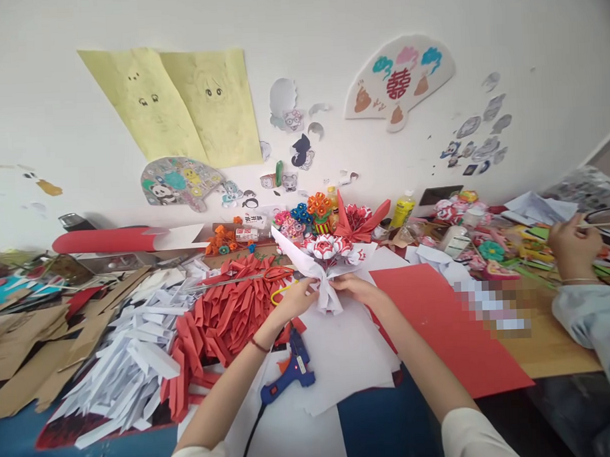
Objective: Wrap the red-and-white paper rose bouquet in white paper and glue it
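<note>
Between my two hands stands a bouquet of red-and-white paper flowers point(326, 246), wrapped in white paper point(329, 295) gathered at its base. My left hand point(302, 296) pinches the left side of the gathered wrapping. On the opposite side, my right hand point(354, 289) has its fingers closed on the same paper. White sheets point(347, 360) lie under the bouquet. A blue glue gun point(294, 370) rests just below my left hand. Scissors with orange handles point(279, 274) lie across the red folded strips, left of the bouquet.
Piles of red folded paper strips point(228, 311) and white strips point(134, 354) cover the left, beside brown cardboard point(33, 338). A red sheet point(438, 317) lies at right. Finished paper flowers point(320, 208) and a yellow bottle point(403, 210) line the wall. Another person's hand point(576, 246) is at far right.
</note>
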A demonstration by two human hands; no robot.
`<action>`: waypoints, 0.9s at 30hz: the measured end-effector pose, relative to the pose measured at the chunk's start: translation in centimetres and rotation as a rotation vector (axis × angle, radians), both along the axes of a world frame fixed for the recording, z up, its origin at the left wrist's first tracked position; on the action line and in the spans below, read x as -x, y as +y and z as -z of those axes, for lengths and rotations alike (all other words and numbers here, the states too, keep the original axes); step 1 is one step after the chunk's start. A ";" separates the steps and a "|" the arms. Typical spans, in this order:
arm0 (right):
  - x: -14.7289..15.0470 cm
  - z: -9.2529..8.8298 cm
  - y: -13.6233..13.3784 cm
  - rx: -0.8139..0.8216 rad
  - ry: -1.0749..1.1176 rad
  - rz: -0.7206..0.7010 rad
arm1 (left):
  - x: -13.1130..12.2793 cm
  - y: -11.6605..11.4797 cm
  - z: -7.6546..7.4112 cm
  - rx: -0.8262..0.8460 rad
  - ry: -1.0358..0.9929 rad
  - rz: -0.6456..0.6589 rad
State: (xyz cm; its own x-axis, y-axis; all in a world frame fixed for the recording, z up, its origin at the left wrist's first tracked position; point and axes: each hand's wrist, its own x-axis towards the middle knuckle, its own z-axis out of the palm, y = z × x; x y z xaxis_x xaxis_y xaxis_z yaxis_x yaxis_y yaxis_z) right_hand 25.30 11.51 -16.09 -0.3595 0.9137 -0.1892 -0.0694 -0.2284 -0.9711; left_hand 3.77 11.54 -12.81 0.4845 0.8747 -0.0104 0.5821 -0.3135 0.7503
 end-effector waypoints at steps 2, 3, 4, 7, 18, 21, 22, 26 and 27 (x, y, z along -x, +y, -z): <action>-0.1 -0.5 -0.8 0.004 -0.003 -0.016 | 0.1 -0.2 0.3 0.006 0.001 0.009; -0.1 -0.7 -1.2 0.000 -0.002 -0.022 | 0.1 -0.3 0.5 0.009 0.000 0.018; 0.0 -1.0 -1.6 -0.013 0.000 -0.027 | 0.0 -0.4 0.6 0.013 -0.001 0.029; 0.5 -1.6 -2.4 -0.084 0.003 -0.001 | -0.4 -0.6 1.1 0.017 -0.013 0.076; 1.2 -1.2 -2.5 -0.098 -0.050 0.134 | -1.5 -0.6 1.1 -0.057 0.064 0.040; 1.2 -0.9 -2.8 -0.105 -0.064 0.133 | -1.4 -1.2 0.5 -0.078 0.109 0.027; 1.1 -0.7 -2.9 -0.107 -0.071 0.135 | -1.4 -1.4 0.3 -0.085 0.124 0.024; 0.4 0.0 -3.1 -0.124 -0.112 0.160 | -1.6 -2.2 -0.3 -0.113 0.191 0.014; 0.1 0.1 -3.2 -0.131 -0.123 0.167 | -1.6 -2.3 -0.4 -0.121 0.210 0.011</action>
State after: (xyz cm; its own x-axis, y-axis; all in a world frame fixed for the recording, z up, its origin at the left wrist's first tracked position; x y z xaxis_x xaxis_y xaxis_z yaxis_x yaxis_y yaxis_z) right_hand 25.17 8.32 -16.22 -0.1827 0.9783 -0.0981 0.0251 -0.0951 -0.9951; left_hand 5.41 9.22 -12.38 0.4928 0.8701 -0.0071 0.7171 -0.4014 0.5698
